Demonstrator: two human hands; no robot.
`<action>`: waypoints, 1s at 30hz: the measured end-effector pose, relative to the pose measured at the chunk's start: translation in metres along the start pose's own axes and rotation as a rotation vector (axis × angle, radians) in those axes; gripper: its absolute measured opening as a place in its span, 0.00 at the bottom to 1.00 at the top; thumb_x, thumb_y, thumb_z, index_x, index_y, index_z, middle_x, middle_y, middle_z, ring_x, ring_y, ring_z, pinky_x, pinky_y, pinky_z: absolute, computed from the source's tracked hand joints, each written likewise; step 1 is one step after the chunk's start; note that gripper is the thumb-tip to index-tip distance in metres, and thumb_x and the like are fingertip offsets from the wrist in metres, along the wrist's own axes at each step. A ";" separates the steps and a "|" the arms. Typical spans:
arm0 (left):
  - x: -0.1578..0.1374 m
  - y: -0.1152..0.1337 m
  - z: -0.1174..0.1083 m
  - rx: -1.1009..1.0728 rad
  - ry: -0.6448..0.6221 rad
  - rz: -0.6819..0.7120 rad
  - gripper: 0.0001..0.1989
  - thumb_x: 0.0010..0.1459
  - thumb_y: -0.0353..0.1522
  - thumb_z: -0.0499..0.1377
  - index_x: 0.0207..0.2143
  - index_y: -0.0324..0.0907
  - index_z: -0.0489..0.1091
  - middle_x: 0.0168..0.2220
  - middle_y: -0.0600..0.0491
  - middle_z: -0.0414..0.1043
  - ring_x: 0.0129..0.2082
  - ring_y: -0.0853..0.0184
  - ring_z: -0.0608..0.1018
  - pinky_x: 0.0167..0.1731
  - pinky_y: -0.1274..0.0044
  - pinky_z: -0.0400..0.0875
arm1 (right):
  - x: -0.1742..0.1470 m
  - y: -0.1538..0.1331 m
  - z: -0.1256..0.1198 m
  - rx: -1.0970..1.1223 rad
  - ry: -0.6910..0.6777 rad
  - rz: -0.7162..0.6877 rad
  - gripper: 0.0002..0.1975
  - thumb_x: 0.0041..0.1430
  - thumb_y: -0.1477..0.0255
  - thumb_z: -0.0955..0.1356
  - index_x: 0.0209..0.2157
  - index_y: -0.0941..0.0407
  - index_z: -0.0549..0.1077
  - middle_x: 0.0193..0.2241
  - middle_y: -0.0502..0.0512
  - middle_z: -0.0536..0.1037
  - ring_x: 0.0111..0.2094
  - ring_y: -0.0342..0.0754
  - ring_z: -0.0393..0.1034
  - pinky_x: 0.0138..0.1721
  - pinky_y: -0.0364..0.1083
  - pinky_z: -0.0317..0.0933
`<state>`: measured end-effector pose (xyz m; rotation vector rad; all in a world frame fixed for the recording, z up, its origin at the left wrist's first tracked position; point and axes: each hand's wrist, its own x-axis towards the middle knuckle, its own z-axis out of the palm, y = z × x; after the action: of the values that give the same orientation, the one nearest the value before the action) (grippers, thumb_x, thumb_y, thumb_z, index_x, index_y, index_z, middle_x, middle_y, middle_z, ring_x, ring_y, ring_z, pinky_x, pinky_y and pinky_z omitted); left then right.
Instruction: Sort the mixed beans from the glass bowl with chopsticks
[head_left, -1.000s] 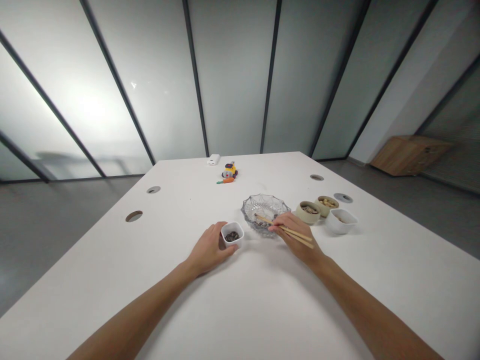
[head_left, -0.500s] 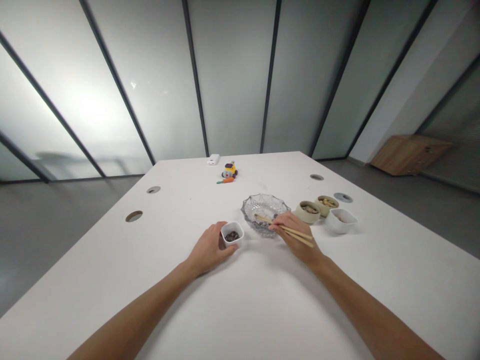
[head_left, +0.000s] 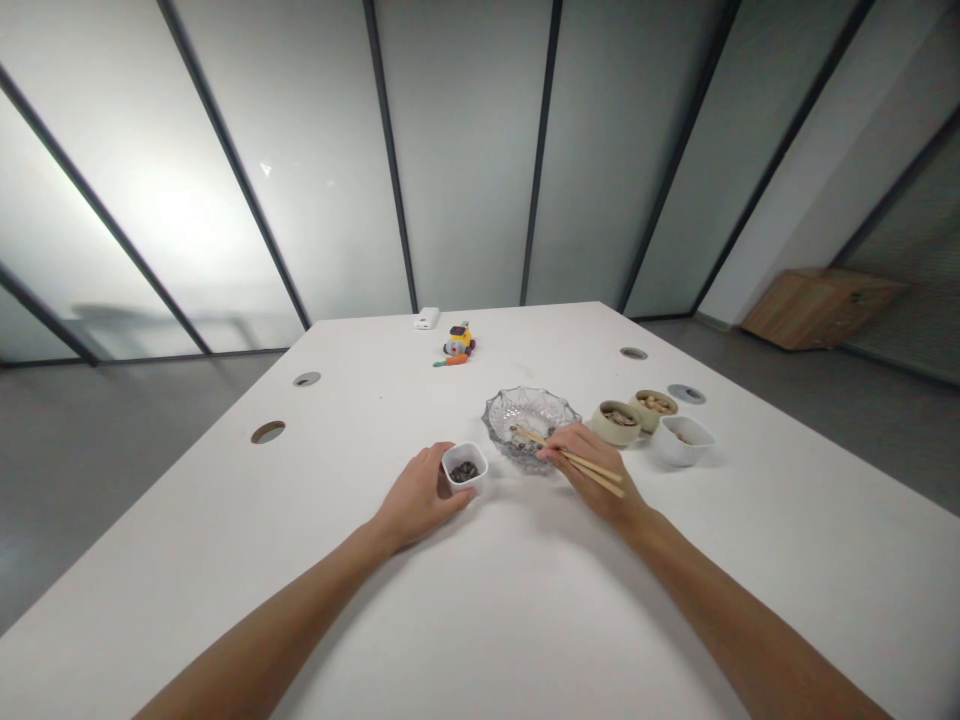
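My left hand (head_left: 424, 495) is closed around the near-left side of a small white square bowl (head_left: 480, 462), which stands on the table. Dark seeds (head_left: 464, 471) lie inside that bowl. In my right hand (head_left: 592, 465) is a pair of wooden chopsticks (head_left: 596, 473), their tips reaching into a clear scalloped glass bowl (head_left: 499, 420). Some small dark pieces show in the glass bowl near the tips. Whether the tips pinch anything is too small to tell.
Two round pale-green bowls (head_left: 616, 430) with dry pieces and a white square bowl (head_left: 684, 447) stand to the right. Farther back on the white table (head_left: 360, 620) are a yellow toy vehicle (head_left: 459, 341), an orange carrot-shaped thing (head_left: 452, 360) and a white box (head_left: 427, 318).
The chopstick tips have shifted slightly within the glass bowl, and their rear ends have moved a little left. My left hand and the small white bowl stay put.
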<state>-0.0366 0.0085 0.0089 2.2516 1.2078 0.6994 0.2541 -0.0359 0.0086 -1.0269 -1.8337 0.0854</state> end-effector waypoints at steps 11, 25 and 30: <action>0.001 -0.001 0.001 -0.007 -0.004 0.016 0.23 0.57 0.42 0.66 0.53 0.45 0.69 0.45 0.50 0.77 0.41 0.58 0.78 0.41 0.68 0.71 | -0.001 0.011 0.004 -0.015 0.043 0.043 0.08 0.69 0.66 0.69 0.33 0.52 0.73 0.32 0.52 0.76 0.34 0.48 0.71 0.37 0.47 0.67; 0.000 -0.002 0.002 -0.005 0.001 0.014 0.23 0.57 0.42 0.66 0.53 0.45 0.68 0.45 0.49 0.77 0.41 0.57 0.79 0.42 0.68 0.72 | 0.001 -0.003 -0.002 -0.041 -0.028 -0.029 0.06 0.70 0.70 0.68 0.36 0.52 0.74 0.35 0.53 0.77 0.36 0.48 0.73 0.40 0.47 0.68; 0.001 -0.002 0.002 0.001 -0.001 0.013 0.23 0.57 0.42 0.66 0.52 0.45 0.68 0.45 0.49 0.77 0.42 0.56 0.79 0.42 0.67 0.72 | -0.003 0.005 -0.001 -0.048 0.050 0.013 0.07 0.69 0.68 0.68 0.34 0.51 0.73 0.33 0.53 0.77 0.36 0.48 0.72 0.38 0.47 0.68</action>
<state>-0.0363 0.0095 0.0068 2.2624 1.1944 0.7023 0.2585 -0.0353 0.0049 -1.0651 -1.7919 0.0230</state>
